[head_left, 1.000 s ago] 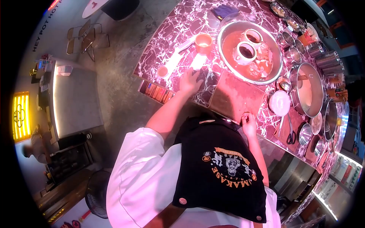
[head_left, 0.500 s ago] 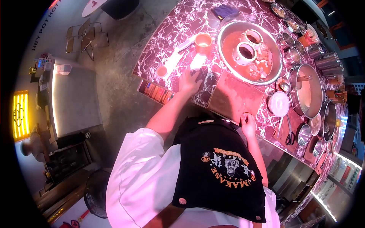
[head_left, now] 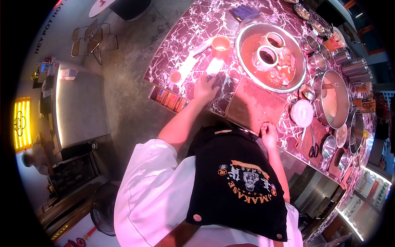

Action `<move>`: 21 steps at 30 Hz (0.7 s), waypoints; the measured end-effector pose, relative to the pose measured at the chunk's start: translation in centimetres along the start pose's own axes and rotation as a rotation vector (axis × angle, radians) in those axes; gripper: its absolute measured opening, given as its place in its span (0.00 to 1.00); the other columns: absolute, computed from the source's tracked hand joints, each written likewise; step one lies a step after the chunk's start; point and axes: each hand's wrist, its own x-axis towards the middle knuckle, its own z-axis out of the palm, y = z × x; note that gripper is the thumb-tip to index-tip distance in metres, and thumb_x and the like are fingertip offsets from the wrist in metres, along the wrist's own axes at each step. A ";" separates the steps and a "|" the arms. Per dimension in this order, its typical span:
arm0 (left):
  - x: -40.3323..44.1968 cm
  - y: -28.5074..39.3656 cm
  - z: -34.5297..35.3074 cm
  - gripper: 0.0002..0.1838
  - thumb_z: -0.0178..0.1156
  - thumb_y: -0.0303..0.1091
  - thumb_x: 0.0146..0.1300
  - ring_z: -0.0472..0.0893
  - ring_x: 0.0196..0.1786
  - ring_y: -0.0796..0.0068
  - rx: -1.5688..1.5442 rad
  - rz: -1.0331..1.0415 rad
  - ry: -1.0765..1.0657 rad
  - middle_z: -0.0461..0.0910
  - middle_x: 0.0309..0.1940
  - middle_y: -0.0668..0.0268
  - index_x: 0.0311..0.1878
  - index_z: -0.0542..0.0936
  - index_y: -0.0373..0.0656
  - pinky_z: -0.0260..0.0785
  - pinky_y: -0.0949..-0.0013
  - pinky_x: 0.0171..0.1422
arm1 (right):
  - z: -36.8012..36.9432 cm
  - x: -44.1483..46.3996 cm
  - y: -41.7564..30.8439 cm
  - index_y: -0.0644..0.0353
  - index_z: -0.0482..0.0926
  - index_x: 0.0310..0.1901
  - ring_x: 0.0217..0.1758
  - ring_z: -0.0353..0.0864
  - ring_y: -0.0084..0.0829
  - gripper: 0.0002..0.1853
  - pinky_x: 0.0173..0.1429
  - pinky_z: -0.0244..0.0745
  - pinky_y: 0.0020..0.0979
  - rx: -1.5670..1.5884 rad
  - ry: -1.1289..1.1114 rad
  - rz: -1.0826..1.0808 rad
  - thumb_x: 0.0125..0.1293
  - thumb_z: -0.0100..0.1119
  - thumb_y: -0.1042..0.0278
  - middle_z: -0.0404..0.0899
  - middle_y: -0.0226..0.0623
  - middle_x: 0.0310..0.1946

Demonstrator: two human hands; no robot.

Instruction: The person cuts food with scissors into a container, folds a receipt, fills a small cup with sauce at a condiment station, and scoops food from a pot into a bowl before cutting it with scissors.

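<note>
My left hand (head_left: 205, 88) lies on the marbled counter (head_left: 177, 57) with its fingers spread and nothing held. A small cup (head_left: 175, 76) and a larger cup (head_left: 220, 46) are near it. At the near edge of a flat brown board (head_left: 257, 103), my right hand (head_left: 268, 132) has its fingers curled; whether anything is between them is too small to tell. Beyond the board sits a large metal basin (head_left: 302, 76) with reddish liquid, pieces of meat (head_left: 284, 61) and two round containers with dark contents (head_left: 266, 57).
Right of the board are a lidded white container (head_left: 302, 113), a big metal pot (head_left: 347, 96), scissors (head_left: 314, 149) and several bowls. Dark gloves (head_left: 243, 12) rest at the far side. A drawer of small items (head_left: 168, 100) juts below the left edge. Another person (head_left: 39, 158) is far left.
Both of my hands have stayed in place. The person at the far left has shifted slightly.
</note>
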 end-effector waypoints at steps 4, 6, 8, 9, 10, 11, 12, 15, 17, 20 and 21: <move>0.0 -0.1 0.2 0.31 0.62 0.52 0.61 0.56 0.74 0.51 0.003 0.010 0.000 0.56 0.72 0.50 0.66 0.74 0.53 0.51 0.53 0.75 | 0.1 0.1 0.4 0.60 0.78 0.39 0.35 0.76 0.34 0.06 0.45 0.74 0.34 0.001 -0.017 0.012 0.61 0.62 0.72 0.75 0.38 0.32; 0.0 -0.2 0.3 0.30 0.62 0.52 0.61 0.56 0.74 0.51 0.004 0.006 0.001 0.56 0.72 0.50 0.66 0.74 0.53 0.51 0.54 0.75 | -0.1 0.1 0.0 0.60 0.78 0.39 0.35 0.76 0.34 0.06 0.45 0.74 0.34 -0.006 -0.023 0.017 0.61 0.62 0.72 0.75 0.38 0.32; 0.0 -0.2 0.4 0.30 0.61 0.52 0.61 0.56 0.74 0.51 0.004 0.004 0.003 0.55 0.72 0.50 0.66 0.74 0.53 0.51 0.54 0.75 | -0.2 0.2 -0.1 0.60 0.78 0.39 0.35 0.76 0.35 0.06 0.45 0.74 0.34 -0.012 -0.028 0.022 0.61 0.62 0.72 0.75 0.38 0.32; 0.0 -0.2 0.5 0.31 0.61 0.53 0.61 0.56 0.74 0.52 0.008 0.002 0.003 0.55 0.72 0.50 0.66 0.74 0.53 0.51 0.54 0.75 | -0.2 0.2 0.0 0.60 0.78 0.40 0.35 0.76 0.33 0.06 0.45 0.74 0.33 -0.021 -0.035 0.025 0.61 0.62 0.72 0.75 0.38 0.33; 0.0 -0.3 0.5 0.31 0.61 0.53 0.61 0.56 0.74 0.52 0.011 0.001 0.004 0.55 0.73 0.50 0.66 0.73 0.53 0.51 0.53 0.75 | -0.2 0.2 0.1 0.60 0.78 0.41 0.35 0.77 0.32 0.06 0.45 0.74 0.32 -0.030 -0.043 0.029 0.62 0.62 0.73 0.75 0.38 0.34; 0.0 -0.2 0.4 0.31 0.61 0.53 0.61 0.56 0.74 0.52 0.011 0.001 0.004 0.55 0.73 0.50 0.66 0.73 0.53 0.51 0.53 0.75 | -0.2 0.2 0.1 0.60 0.78 0.41 0.35 0.77 0.32 0.06 0.45 0.74 0.32 -0.030 -0.042 0.028 0.62 0.62 0.73 0.75 0.38 0.34; -0.1 0.0 0.2 0.31 0.61 0.53 0.61 0.56 0.74 0.52 0.006 -0.003 0.000 0.55 0.73 0.50 0.66 0.73 0.53 0.51 0.54 0.75 | -0.2 0.2 0.1 0.60 0.79 0.41 0.35 0.77 0.32 0.06 0.45 0.74 0.32 -0.030 -0.041 0.025 0.62 0.62 0.73 0.75 0.38 0.34; 0.0 0.0 0.2 0.31 0.61 0.52 0.61 0.55 0.74 0.51 -0.012 -0.005 -0.008 0.55 0.73 0.50 0.66 0.74 0.52 0.50 0.53 0.76 | -0.2 0.3 0.2 0.60 0.79 0.41 0.36 0.77 0.32 0.06 0.45 0.74 0.31 -0.025 -0.039 0.032 0.62 0.62 0.73 0.76 0.38 0.34; 0.0 -0.2 0.3 0.30 0.62 0.51 0.61 0.55 0.74 0.51 -0.025 -0.005 -0.014 0.54 0.72 0.51 0.65 0.74 0.51 0.50 0.53 0.76 | -0.3 0.3 0.1 0.60 0.79 0.41 0.36 0.77 0.32 0.06 0.45 0.74 0.32 -0.022 -0.040 0.043 0.62 0.62 0.73 0.76 0.38 0.34; 0.0 -0.3 0.3 0.30 0.62 0.51 0.61 0.55 0.74 0.51 -0.032 0.007 -0.006 0.55 0.72 0.50 0.65 0.74 0.50 0.50 0.53 0.75 | -0.4 0.4 0.0 0.60 0.79 0.40 0.36 0.77 0.32 0.06 0.45 0.74 0.32 -0.035 -0.046 0.046 0.62 0.62 0.72 0.76 0.38 0.34; 0.0 -0.2 0.2 0.30 0.62 0.50 0.61 0.55 0.74 0.51 -0.039 0.007 -0.007 0.55 0.72 0.50 0.65 0.74 0.50 0.51 0.53 0.75 | -0.4 0.4 0.1 0.59 0.79 0.40 0.36 0.78 0.33 0.06 0.46 0.74 0.33 -0.031 -0.050 0.041 0.62 0.61 0.71 0.76 0.38 0.34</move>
